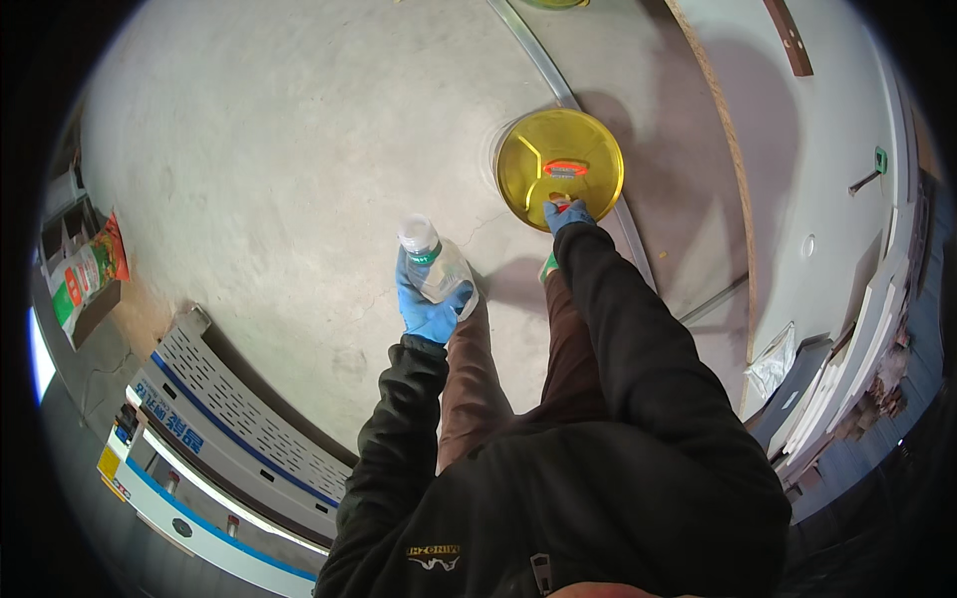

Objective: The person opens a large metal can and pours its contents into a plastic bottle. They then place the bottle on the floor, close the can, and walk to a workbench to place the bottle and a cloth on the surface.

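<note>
My left hand point(427, 317), in a blue glove, is wrapped around a clear plastic bottle point(439, 271) with a white top and a green band below its neck. The bottle is held above the floor, tilted a little to the left. To the right stands a round bucket with a yellow lid point(598, 149); an orange-red handle point(565, 169) lies across the lid. My right hand point(570, 216), also gloved in blue, is closed at the lid's near edge around a small red-and-white thing, mostly covered by the fingers.
A metal strip point(538, 55) runs along the floor behind and beside the bucket. On the right is a large pale panel point(797, 130) with a brown edge, bearing a green-handled tool point(869, 171). At left are a perforated white metal unit point(249, 409) and a colourful package point(95, 274).
</note>
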A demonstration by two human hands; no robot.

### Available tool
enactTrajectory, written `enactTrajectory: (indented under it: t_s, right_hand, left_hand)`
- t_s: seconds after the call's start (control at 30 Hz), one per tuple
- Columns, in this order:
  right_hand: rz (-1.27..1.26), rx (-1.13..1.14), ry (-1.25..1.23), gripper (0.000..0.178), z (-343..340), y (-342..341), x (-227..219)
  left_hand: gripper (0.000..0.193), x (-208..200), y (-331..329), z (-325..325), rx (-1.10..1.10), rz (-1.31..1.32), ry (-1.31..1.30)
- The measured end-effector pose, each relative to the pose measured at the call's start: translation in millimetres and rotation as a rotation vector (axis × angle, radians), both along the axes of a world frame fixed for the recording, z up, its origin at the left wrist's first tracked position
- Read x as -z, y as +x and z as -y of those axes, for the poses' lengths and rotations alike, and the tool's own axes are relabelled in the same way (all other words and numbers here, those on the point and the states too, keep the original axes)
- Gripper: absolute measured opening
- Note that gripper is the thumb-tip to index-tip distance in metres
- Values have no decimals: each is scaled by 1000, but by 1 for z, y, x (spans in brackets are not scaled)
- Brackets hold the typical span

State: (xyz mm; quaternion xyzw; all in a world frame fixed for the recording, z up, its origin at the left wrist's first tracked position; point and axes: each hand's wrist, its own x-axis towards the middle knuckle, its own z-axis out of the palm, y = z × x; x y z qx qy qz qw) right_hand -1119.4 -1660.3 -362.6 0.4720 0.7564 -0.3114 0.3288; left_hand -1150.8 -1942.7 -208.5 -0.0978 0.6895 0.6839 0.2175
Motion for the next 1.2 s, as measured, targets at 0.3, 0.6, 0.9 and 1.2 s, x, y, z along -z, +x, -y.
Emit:
enactTrajectory:
  t_s: [0.3, 0.6, 0.9, 1.2]
  right_hand:
    - [-413, -1593, 553, 30, -18, 37, 5]
    - [-116, -182, -88, 47, -12, 0, -11]
    - [-224, -1568, 514, 29, -3, 27, 28]
    - [-190, -145, 173, 75, -6, 13, -7]
  left_hand:
    - [101, -7, 12, -1, -158, 178, 116]
    - [100, -7, 19, -5, -89, 90, 38]
    - [102, -15, 20, -18, -99, 94, 118]
    - [102, 5, 18, -12, -136, 147, 139]
